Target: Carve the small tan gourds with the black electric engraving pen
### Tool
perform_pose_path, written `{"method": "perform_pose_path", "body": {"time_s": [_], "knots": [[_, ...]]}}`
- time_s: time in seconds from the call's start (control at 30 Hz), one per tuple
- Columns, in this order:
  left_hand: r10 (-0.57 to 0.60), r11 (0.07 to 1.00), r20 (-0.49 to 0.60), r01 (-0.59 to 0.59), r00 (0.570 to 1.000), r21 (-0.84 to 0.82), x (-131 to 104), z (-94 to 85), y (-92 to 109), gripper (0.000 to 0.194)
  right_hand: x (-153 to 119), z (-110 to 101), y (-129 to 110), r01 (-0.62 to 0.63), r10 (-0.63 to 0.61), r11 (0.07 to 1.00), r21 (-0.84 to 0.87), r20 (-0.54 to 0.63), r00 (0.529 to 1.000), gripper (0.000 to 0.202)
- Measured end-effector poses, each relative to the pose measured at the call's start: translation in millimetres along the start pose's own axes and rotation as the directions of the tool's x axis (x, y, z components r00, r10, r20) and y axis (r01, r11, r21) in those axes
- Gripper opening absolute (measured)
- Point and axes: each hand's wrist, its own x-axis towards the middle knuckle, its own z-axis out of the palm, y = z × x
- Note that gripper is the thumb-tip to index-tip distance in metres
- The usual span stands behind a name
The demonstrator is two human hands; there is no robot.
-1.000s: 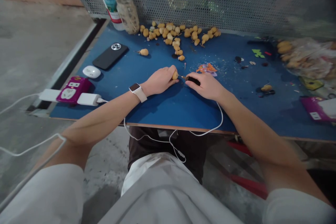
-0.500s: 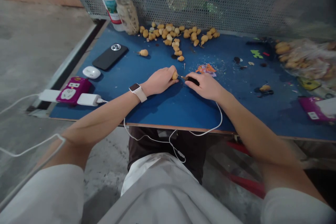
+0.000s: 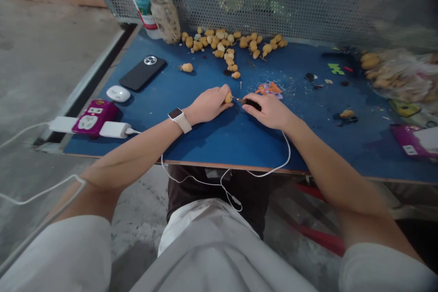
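Note:
In the head view, my left hand [image 3: 211,106], with a watch [image 3: 179,120] on its wrist, is closed round a small tan gourd [image 3: 228,97]. My right hand [image 3: 270,110] grips the dark handle [image 3: 252,104] of a thin metal tool [image 3: 237,99], whose tip reaches to the gourd's right side. Whether the tip is inside the gourd is too small to tell. Just beyond my right hand lie orange and purple scraps [image 3: 269,90] with pale crumbs about them.
Many small gourds [image 3: 219,43] lie along the mesh panel [image 3: 239,4]. A bottle [image 3: 143,9], a jar [image 3: 166,18], a phone [image 3: 143,73], a white case [image 3: 118,94] and a purple power strip [image 3: 94,117] stand left. A bag of gourds [image 3: 404,75] lies right.
The view has shifted very slightly. My right hand and the tool sit a touch further right; my left hand still holds the gourd in the same place.

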Motion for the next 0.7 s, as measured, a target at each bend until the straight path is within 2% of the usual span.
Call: {"method": "perform_pose_path", "body": {"time_s": [0.7], "knots": [[0.000,1.000,0.012,0.000,1.000,-0.023,-1.2,-3.8,1.7,0.027,-0.4,-0.2,0.8,0.011,-0.011,1.000,0.009,-0.009,1.000,0.039]]}}
